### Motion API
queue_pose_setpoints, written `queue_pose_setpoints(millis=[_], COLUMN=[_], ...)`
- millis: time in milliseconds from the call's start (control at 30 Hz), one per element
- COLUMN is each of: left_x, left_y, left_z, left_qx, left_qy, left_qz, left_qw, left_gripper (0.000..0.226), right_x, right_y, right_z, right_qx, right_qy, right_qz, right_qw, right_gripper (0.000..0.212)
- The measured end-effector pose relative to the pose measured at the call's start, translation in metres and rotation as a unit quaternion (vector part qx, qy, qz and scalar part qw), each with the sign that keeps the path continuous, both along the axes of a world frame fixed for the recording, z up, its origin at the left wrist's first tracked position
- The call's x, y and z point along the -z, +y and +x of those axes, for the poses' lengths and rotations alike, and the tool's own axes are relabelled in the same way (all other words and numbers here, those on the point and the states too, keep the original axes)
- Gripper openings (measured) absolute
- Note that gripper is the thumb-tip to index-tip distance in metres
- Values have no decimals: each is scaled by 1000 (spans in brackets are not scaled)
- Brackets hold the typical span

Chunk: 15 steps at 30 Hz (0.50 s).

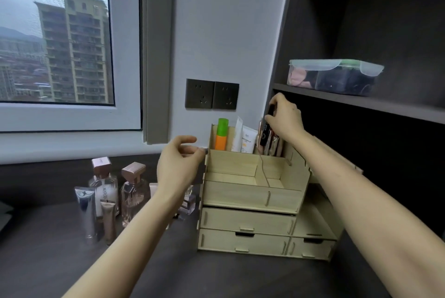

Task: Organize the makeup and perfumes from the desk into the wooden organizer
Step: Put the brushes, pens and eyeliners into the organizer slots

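Note:
The wooden organizer (250,196) stands on the dark desk, with drawers below and open compartments on top. My right hand (285,117) grips a slim black makeup stick (265,129) over the back right compartment, among other upright sticks. An orange bottle with a green cap (222,134) and white tubes (248,140) stand in the back left compartment. My left hand (179,165) hovers at the organizer's left wall, fingers loosely curled, holding nothing. Left of it on the desk stand two perfume bottles (133,191), a silver tube (86,211) and a beige tube (108,220).
A small glass bottle (189,202) sits partly hidden behind my left wrist. A clear lidded container (334,76) rests on the dark shelf at the right. Wall sockets (212,94) are above the organizer; a window fills the left.

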<state>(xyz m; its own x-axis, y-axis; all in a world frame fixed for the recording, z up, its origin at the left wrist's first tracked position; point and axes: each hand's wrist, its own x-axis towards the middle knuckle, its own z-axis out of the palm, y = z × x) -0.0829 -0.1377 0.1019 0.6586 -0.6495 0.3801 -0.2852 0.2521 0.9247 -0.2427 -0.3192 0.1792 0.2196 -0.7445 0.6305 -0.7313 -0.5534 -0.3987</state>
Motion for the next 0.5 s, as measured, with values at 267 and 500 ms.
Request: queue_pose_setpoints(millis=[267,500], left_x=[13,24], left_y=[24,55], left_z=[28,52], left_qx=[-18,-61], left_qy=[24,38], left_qz=[4,14], left_qw=[1000,997], left_gripper=[25,22], right_x=[11,16], right_y=[-3,28], right_z=[3,21], right_qx=[108,205], right_qy=[199,393], right_qz=[33,-103], right_qw=[973,890], right_gripper=[22,21])
